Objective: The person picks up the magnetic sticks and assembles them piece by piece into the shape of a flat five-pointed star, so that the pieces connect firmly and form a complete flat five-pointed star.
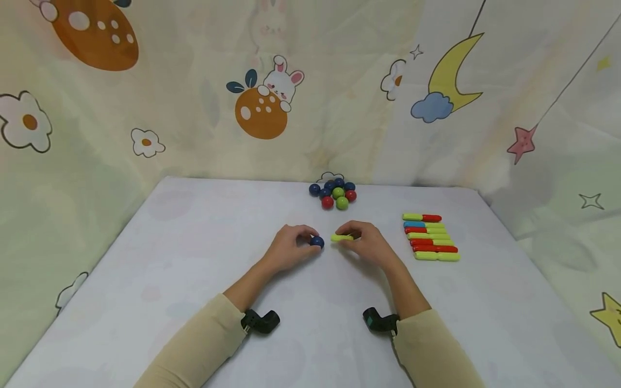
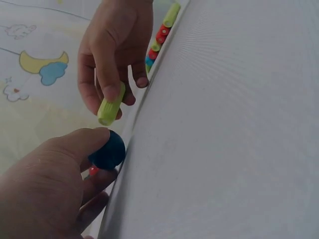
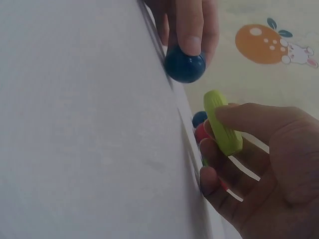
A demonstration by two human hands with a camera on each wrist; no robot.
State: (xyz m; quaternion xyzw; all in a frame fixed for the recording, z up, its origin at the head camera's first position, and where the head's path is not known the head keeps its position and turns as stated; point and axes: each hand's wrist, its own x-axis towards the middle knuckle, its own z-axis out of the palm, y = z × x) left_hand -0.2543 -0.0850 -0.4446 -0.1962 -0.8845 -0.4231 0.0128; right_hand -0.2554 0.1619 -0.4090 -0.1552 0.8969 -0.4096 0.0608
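Near the middle of the table, my left hand (image 1: 289,248) pinches a dark blue ball (image 1: 317,242) between thumb and fingers. Facing it, my right hand (image 1: 367,243) holds a short yellow-green stick (image 1: 341,237), its near end pointing toward the ball. A small gap separates stick and ball in the head view. In the left wrist view the stick (image 2: 111,105) sits just above the ball (image 2: 108,151). From the right wrist, the thumb lies along the side of the stick (image 3: 223,122), and the ball (image 3: 185,64) shows under the left fingers.
Several blue, red and green balls (image 1: 342,203) cluster at the table's back edge. On the right, several sticks in yellow-green, red and blue (image 1: 436,257) lie in a row, joined end to end in pairs. A patterned cloth (image 1: 194,97) hangs behind the white table (image 1: 160,242).
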